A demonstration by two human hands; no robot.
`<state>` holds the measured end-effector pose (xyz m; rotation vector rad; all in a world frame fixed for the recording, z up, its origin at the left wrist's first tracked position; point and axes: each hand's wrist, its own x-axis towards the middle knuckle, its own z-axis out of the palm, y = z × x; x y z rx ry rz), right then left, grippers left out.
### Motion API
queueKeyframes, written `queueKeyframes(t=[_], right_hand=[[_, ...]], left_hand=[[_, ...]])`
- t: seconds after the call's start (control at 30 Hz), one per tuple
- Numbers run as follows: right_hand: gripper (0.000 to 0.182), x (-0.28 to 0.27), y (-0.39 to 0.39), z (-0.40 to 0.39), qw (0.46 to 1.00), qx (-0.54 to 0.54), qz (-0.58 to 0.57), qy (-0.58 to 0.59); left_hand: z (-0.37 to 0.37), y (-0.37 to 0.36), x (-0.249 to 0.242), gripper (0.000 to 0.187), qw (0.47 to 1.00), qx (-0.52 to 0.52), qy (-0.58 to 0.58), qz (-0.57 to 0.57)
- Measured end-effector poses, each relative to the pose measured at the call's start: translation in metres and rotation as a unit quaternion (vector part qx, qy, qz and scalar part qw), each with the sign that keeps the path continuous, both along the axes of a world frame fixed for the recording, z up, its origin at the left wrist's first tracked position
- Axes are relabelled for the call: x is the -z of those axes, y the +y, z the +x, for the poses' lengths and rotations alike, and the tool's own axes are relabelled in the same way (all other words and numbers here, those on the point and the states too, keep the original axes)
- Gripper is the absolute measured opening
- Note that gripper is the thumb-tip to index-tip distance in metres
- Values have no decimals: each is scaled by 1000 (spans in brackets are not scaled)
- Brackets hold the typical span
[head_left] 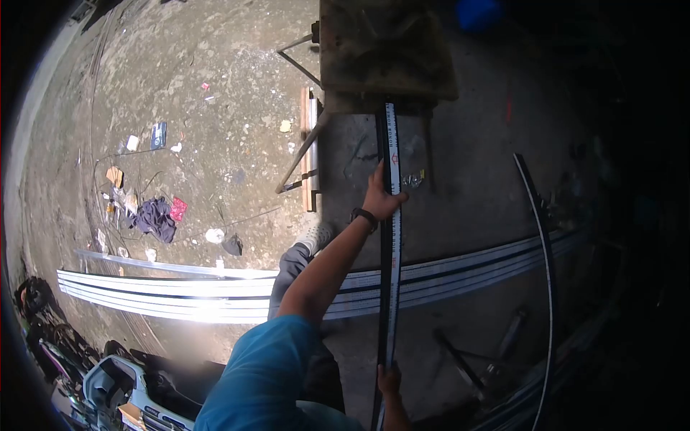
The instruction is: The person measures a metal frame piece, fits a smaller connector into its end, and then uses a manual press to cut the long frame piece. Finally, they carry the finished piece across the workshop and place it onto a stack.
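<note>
A long, narrow dark profile strip with white printed film along it runs up the middle of the view. Its far end reaches the edge of a worn, dark-topped table. My left hand is wrapped round the strip beyond its midpoint, thumb on the right side, with a dark band on the wrist. Close to my body, my right hand grips the same strip, partly in shadow. Below the strip, a bundle of long pale metal profiles lies crosswise on the floor.
On the right, another long thin strip stretches toward the bottom edge. A dark cloth and scraps of litter lie on the concrete floor at left. A parked motorbike stands lower left. Angled legs brace the table.
</note>
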<state>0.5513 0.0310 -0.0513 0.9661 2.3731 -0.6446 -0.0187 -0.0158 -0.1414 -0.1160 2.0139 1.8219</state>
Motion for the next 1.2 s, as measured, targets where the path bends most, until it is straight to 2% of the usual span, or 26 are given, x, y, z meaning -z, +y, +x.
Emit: queueKeyframes(t=[0.1, 0.3, 0.4, 0.5, 0.63, 0.7, 0.77, 0.83, 1.0, 1.1, 1.13, 1.2], right_hand=[[43, 0, 4, -8, 999, 14, -30, -28], [41, 11, 9, -22, 999, 27, -14, -24], [41, 11, 14, -29, 999, 30, -33, -25], [40, 39, 25, 11, 999, -3, -28, -37], [38, 27, 23, -10, 998, -30, -61, 8], [36, 23, 21, -17, 998, -22, -65, -13], [37, 28, 19, -13, 997, -60, -53, 12], [40, 25, 16, -18, 996, -56, -68, -30], [46, 18, 2, -35, 998, -48, -41, -19], [44, 27, 9, -29, 992, -94, -22, -87], [43, 26, 10, -31, 993, -53, -22, -102], [44, 29, 10, -34, 997, -48, -24, -57]], left_hand=[[0, -1, -1, 108, 999, -11, 14, -31], [-13, 0, -2, 108, 1000, -22, -15, -16], [-15, 3, 5, 108, 999, -23, 8, -23], [-14, 1, -1, 108, 999, -33, 6, 4], [-25, -3, -3, 109, 999, -30, -28, 25], [-26, -5, -4, 110, 999, -30, -23, 27], [-27, -5, -8, 110, 999, -28, -29, 36], [-27, -12, -7, 110, 998, -27, -45, 41], [-32, -17, 2, 111, 997, -30, -40, 62], [-39, -16, 0, 110, 996, -36, -37, 72], [-40, -14, 0, 109, 997, -34, -35, 66], [-43, -15, 1, 108, 997, -37, -29, 56]])
